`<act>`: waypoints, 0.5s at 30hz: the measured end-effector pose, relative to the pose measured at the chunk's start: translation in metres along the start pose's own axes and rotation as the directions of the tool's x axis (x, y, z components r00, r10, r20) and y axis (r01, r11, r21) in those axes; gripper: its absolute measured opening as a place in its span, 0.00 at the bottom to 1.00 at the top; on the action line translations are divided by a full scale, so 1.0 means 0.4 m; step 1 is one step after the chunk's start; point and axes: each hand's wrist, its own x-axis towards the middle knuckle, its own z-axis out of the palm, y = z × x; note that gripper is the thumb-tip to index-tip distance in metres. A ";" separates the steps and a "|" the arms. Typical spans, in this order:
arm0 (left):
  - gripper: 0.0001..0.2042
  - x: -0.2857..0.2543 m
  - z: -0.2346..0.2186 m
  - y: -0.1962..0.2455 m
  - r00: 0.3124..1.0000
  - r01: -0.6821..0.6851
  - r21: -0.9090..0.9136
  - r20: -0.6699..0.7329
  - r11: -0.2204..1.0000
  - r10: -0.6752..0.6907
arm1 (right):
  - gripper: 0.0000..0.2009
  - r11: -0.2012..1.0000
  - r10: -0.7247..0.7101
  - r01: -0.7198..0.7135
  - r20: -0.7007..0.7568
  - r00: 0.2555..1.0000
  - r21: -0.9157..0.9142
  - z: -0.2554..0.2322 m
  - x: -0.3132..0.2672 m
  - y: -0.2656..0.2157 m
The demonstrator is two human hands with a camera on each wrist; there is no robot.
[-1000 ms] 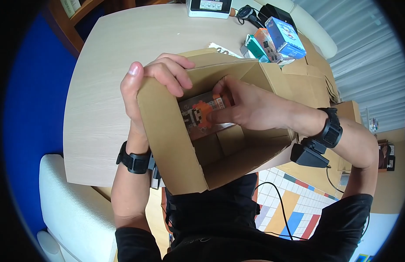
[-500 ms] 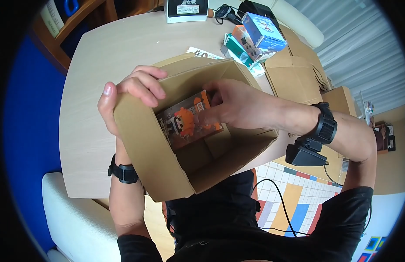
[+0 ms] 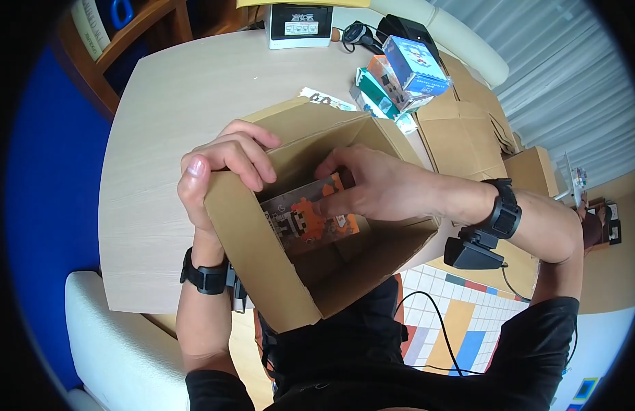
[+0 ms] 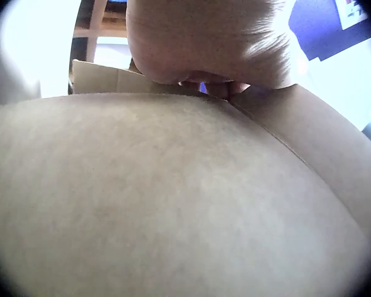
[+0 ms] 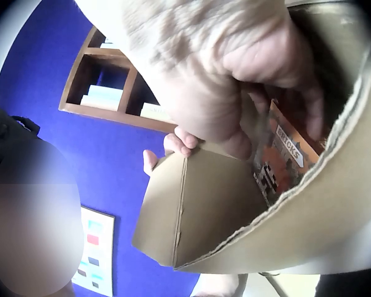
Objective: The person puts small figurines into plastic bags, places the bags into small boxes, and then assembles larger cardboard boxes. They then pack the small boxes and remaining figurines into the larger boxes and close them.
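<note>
One orange-printed box (image 3: pixel 305 218) — inside carton (image 3: pixel 257 250), one end in right grip (image 3: pixel 380 187)

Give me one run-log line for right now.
Left hand: grips open carton | Right hand: inside carton, holds BRICKS box | Blue box: outside carton

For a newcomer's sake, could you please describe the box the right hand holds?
Find the pale table; over its near edge is an open brown carton. There, the right hand pinches a small box showing an orange pixel figure; unlike the boxes piled beyond, it sits inside.
</note>
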 end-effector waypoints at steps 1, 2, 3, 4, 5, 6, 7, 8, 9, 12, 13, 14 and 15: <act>0.30 -0.001 0.001 0.001 1.000 -0.001 0.017 0.003 1.000 0.001 | 0.28 0.999 0.004 -0.005 0.028 1.000 0.043 -0.005 0.001 -0.001; 0.30 -0.001 0.001 0.002 1.000 -0.003 0.035 0.005 0.999 0.003 | 0.28 1.000 -0.002 0.001 0.028 1.000 0.026 -0.007 0.005 0.004; 0.30 -0.001 0.000 0.003 1.000 -0.007 0.053 0.007 0.999 0.006 | 0.28 1.000 -0.009 0.008 0.027 1.000 0.007 -0.007 0.013 0.013; 0.30 -0.001 0.000 0.004 1.000 -0.006 0.058 0.017 0.998 0.005 | 0.28 1.000 -0.016 0.016 0.026 1.000 -0.012 -0.007 0.017 0.017; 0.29 -0.002 -0.001 0.006 1.000 -0.004 0.064 0.027 0.998 0.002 | 0.28 0.999 -0.024 0.023 -0.002 1.000 -0.041 -0.005 0.013 0.016; 0.29 -0.002 -0.002 0.007 0.999 -0.001 0.071 0.035 0.997 -0.001 | 0.27 0.997 -0.032 0.030 -0.029 0.999 -0.070 0.000 0.006 0.013; 0.29 -0.002 -0.004 0.007 0.999 -0.002 0.066 0.044 0.998 -0.001 | 0.26 0.994 -0.041 0.036 -0.055 0.998 -0.099 0.005 -0.002 0.010; 0.28 -0.001 -0.007 0.006 0.999 -0.004 0.061 0.053 0.998 0.001 | 0.26 0.987 -0.075 0.075 0.001 0.997 -0.141 0.003 -0.014 0.003; 0.28 0.001 -0.011 0.005 0.998 -0.006 0.056 0.062 0.998 0.003 | 0.26 0.977 -0.107 0.116 0.058 0.993 -0.181 -0.002 -0.029 -0.006; 0.27 0.012 -0.028 0.018 0.982 0.057 0.040 0.177 0.998 -0.064 | 0.21 0.958 -0.177 0.195 0.099 0.979 -0.210 -0.012 -0.068 -0.033; 0.26 0.014 -0.028 0.027 0.977 0.108 0.025 0.184 0.994 -0.111 | 0.21 0.964 -0.154 0.168 0.084 0.984 -0.204 -0.031 -0.090 -0.062; 0.25 0.017 -0.028 0.037 0.969 0.160 0.010 0.191 0.987 -0.159 | 0.20 0.970 -0.131 0.142 0.069 0.989 -0.197 -0.051 -0.108 -0.084; 0.25 0.018 -0.028 0.048 0.958 0.211 -0.005 0.198 0.977 -0.206 | 0.18 0.969 -0.176 0.175 0.015 0.984 -0.171 -0.076 -0.126 -0.090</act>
